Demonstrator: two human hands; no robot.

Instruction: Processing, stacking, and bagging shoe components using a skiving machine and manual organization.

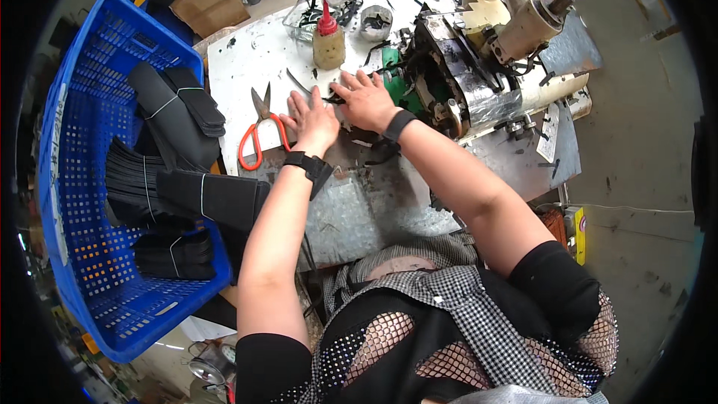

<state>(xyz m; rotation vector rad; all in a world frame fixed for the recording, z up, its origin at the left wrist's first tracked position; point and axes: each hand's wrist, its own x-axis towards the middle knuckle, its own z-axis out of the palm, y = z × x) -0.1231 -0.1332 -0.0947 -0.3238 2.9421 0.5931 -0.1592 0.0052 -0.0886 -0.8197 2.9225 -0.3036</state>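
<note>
My left hand (pixel 314 124) rests low over the work table with its fingers stretched out and apart. Close beside it, my right hand (pixel 366 105) reaches toward the machine, its fingers also spread. A small dark strip (pixel 333 100) lies between the two hands, touching or just under the fingertips; I cannot tell which. From there a thin curved dark strip (pixel 297 81) extends away to the far left. Scissors with orange-red handles (pixel 259 133) lie partly spread on the white tabletop, just left of my left hand.
The machine (pixel 467 67) with a green part stands to the right. Beyond my hands are a red-capped bottle (pixel 328 46) and a small round container (pixel 376 23). At left, a blue basket (pixel 75 254) holds tied bundles of black pieces (pixel 213 196). Dark scraps dot the white table (pixel 232 67).
</note>
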